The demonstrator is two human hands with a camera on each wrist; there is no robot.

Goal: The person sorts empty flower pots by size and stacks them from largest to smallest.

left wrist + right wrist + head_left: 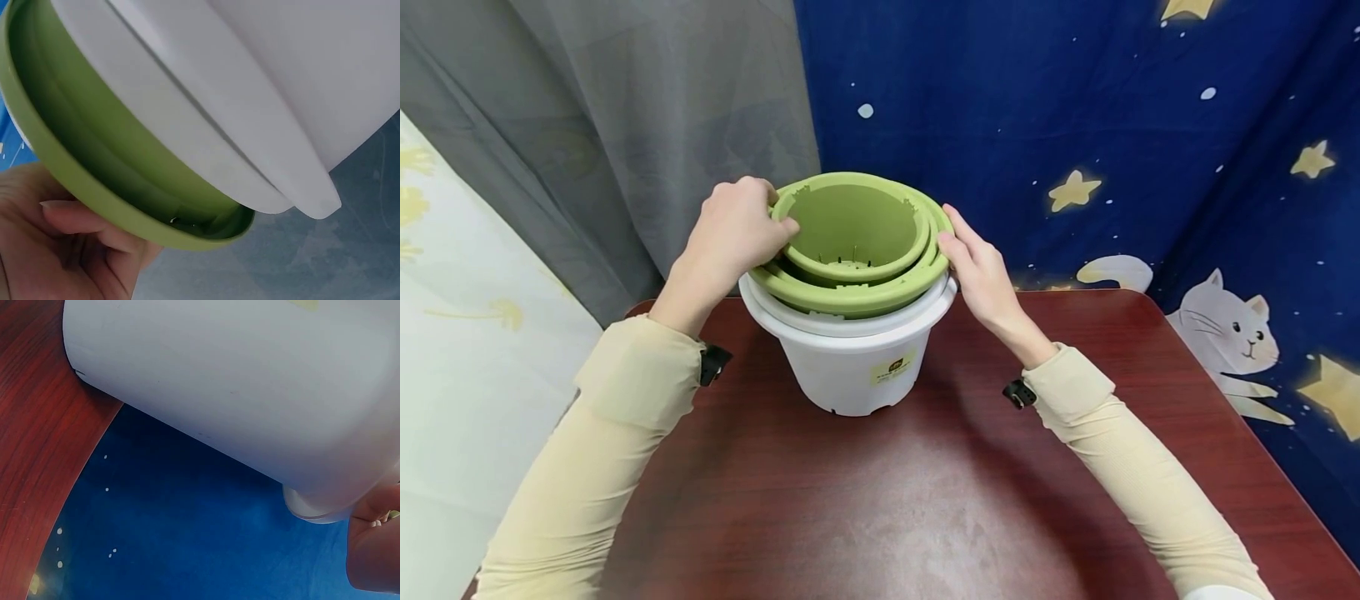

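A stack of round plastic plant pots stands upright on the table. The bottom white pot (842,375) carries a pale yellow label, and a second white rim (850,325) shows just inside it. Above these sits a larger green pot (842,297), tilted, with a smaller green pot (853,218) nested in it. My left hand (733,225) pinches the green rims at the left, thumb over the inner edge. On the opposite side, my right hand (985,271) grips the larger green rim, thumb on top. The left wrist view shows the green rim (119,209) raised beyond the white rims.
The dark red wooden table (880,500) extends toward me and to both sides of the stack. Behind it hang a grey curtain (692,83) and a blue curtain (970,92) with stars and a white cat. A black strap (713,363) is at my left cuff.
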